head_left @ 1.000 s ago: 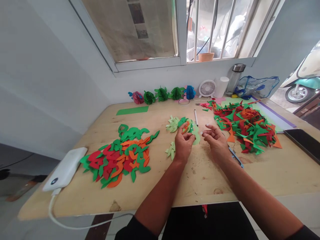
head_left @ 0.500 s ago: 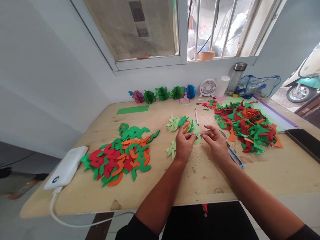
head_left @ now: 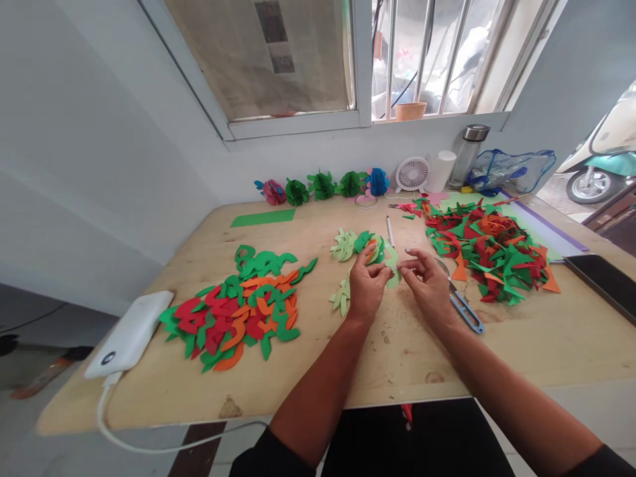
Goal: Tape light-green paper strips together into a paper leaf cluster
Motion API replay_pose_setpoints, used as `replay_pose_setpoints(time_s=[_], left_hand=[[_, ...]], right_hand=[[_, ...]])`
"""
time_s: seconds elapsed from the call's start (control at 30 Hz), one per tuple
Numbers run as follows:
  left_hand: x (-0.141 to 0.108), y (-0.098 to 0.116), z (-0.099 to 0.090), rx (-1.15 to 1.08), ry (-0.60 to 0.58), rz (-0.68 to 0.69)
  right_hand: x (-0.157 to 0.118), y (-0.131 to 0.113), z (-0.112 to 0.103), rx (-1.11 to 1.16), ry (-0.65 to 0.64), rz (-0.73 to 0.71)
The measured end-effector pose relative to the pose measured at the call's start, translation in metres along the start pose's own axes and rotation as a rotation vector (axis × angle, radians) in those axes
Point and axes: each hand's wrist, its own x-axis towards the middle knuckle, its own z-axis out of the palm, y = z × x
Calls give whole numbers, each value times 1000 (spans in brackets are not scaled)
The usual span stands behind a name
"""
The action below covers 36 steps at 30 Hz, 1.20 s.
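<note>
- Head view: the left hand (head_left: 366, 286) pinches a pale-green paper piece (head_left: 394, 281) at the middle of the table; the right hand (head_left: 428, 283) has its fingertips closed at the other edge, though whether they grip the piece or something tiny cannot be told.
- Head view: five folded paper figures (head_left: 322, 186) stand by the wall, seemingly complete.
- Head view: the heap of cut shapes (head_left: 226, 317) and pale-green cutouts (head_left: 344, 245) lie loose, so much assembly seems left; the piece in hand looks unfinished.
- Head view: jagged offcuts (head_left: 511, 268) suggest plenty of cutting is done.
</note>
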Motion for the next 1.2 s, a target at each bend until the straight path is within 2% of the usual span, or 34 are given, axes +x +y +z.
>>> replay_pose_setpoints(time_s=[0.23, 0.53, 1.2], left_hand=[[0, 1, -1, 13, -6, 1], [0, 0, 0, -2, -6, -9], [-1, -3, -2, 103, 16, 52]], right_hand=[[-1, -3, 0, -49, 10, -15], [-4, -12, 0, -194, 53, -121], [-7, -14, 3, -286, 64, -218]])
